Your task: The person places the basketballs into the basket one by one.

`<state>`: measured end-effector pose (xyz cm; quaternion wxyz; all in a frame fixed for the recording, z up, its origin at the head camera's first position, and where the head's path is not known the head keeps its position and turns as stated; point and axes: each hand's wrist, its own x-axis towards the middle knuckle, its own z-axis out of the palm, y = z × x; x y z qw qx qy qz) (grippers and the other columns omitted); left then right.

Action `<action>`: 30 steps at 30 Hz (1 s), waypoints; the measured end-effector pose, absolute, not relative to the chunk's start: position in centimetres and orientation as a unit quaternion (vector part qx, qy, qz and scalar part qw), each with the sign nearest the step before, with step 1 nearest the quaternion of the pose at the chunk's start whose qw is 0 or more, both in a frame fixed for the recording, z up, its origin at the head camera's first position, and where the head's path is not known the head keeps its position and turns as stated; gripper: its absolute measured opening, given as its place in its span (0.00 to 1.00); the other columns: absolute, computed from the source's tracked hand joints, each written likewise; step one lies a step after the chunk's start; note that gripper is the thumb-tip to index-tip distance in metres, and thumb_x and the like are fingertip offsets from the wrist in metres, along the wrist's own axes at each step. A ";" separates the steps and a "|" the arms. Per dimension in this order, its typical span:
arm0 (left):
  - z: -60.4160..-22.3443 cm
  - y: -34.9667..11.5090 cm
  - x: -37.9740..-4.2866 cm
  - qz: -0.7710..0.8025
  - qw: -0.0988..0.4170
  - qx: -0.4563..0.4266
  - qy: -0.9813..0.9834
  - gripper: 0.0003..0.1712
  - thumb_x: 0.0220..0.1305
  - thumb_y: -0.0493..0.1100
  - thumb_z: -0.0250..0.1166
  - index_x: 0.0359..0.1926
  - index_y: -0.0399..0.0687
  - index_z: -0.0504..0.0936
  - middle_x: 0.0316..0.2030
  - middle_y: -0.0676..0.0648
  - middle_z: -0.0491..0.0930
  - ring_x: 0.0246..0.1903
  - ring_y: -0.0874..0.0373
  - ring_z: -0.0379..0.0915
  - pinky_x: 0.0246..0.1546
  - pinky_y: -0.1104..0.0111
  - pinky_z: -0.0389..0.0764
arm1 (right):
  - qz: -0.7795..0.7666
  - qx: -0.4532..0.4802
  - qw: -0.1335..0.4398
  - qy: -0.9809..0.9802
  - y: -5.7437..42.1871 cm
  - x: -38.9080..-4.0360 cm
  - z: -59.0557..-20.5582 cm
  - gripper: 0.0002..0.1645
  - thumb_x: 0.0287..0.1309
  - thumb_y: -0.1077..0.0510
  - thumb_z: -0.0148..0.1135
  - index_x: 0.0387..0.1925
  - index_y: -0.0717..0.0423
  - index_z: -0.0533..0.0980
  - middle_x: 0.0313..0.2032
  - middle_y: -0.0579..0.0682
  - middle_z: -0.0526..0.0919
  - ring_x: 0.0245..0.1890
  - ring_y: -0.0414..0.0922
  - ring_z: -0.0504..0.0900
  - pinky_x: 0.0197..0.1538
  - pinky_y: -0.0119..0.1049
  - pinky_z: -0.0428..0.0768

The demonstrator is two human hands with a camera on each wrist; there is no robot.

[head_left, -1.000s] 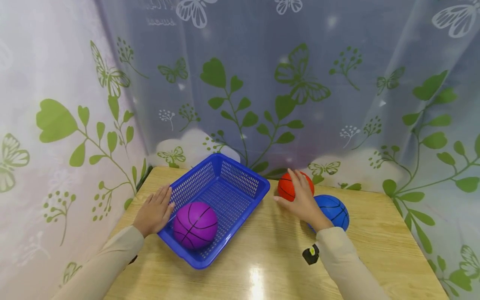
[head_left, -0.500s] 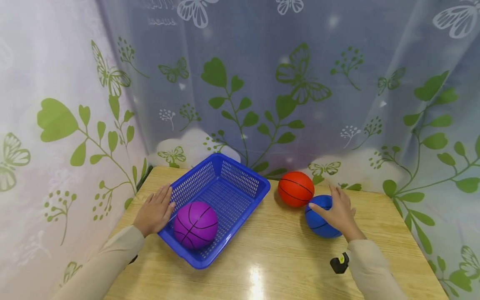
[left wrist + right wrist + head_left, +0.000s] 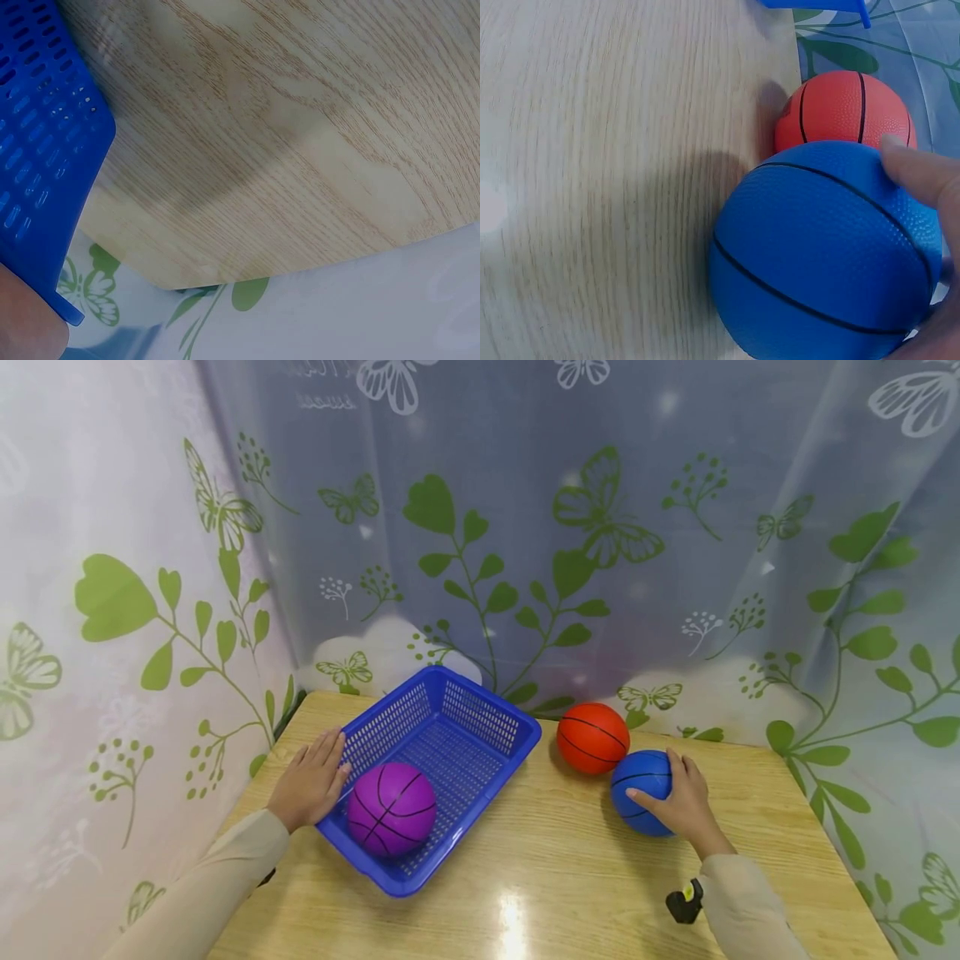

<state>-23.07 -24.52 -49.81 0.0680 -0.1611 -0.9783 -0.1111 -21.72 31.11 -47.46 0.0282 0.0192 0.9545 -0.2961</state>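
A blue toy basketball [image 3: 636,787] lies on the wooden table, right of the basket in the head view. My right hand [image 3: 686,802] grips its right side, with the thumb and fingers spread round the curve; the fingers' far ends are partly hidden. In the right wrist view the thumb [image 3: 915,171] presses on the blue surface. Behind that ball sits a red basketball [image 3: 592,739], touching or nearly so. My left hand [image 3: 309,781] rests with straight fingers along the left rim of a blue plastic basket [image 3: 468,760]. A purple basketball [image 3: 392,810] lies inside the basket's near end.
A curtain [image 3: 480,527] printed with leaves and butterflies hangs along the table's back and sides. The wooden table [image 3: 540,860] stretches in front of the basket and balls. A small black device [image 3: 684,902] sits at the right wrist.
My right hand has left the red basketball, moved right and towards me, and come down onto the blue basketball. The left hand, basket and purple basketball have stayed in place.
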 end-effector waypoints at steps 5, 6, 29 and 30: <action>-49.7 -24.5 -23.0 -0.114 0.070 -0.160 -0.978 0.32 0.75 0.45 0.44 0.70 0.27 0.54 0.71 0.32 0.52 0.71 0.36 0.45 0.69 0.43 0.48 | -0.299 0.018 0.023 0.954 31.3 -21.6 -47.5 0.64 0.54 0.42 0.68 0.73 0.69 0.39 0.69 0.76 0.39 0.65 0.77 0.44 0.56 0.75 0.59; -49.7 -24.5 -23.0 -0.114 0.071 -0.160 -0.978 0.32 0.75 0.45 0.44 0.70 0.27 0.54 0.71 0.32 0.52 0.71 0.36 0.46 0.69 0.43 0.49 | -0.300 0.019 0.024 0.953 31.3 -21.6 -47.5 0.64 0.54 0.42 0.68 0.73 0.69 0.39 0.69 0.77 0.39 0.65 0.78 0.44 0.56 0.75 0.59; -49.6 -24.4 -22.9 -0.116 0.070 -0.161 -0.978 0.31 0.75 0.44 0.45 0.70 0.27 0.55 0.71 0.32 0.52 0.71 0.36 0.46 0.68 0.42 0.48 | -0.318 0.046 -0.034 0.947 31.9 -20.9 -48.7 0.60 0.51 0.43 0.70 0.72 0.66 0.47 0.68 0.74 0.49 0.63 0.75 0.54 0.55 0.74 0.63; -49.6 -24.4 -22.9 -0.116 0.070 -0.161 -0.978 0.32 0.75 0.44 0.44 0.70 0.27 0.55 0.71 0.32 0.52 0.71 0.36 0.46 0.68 0.42 0.48 | -0.318 0.045 -0.037 0.946 32.0 -20.9 -48.8 0.60 0.51 0.43 0.70 0.72 0.66 0.47 0.68 0.74 0.49 0.63 0.75 0.54 0.55 0.74 0.63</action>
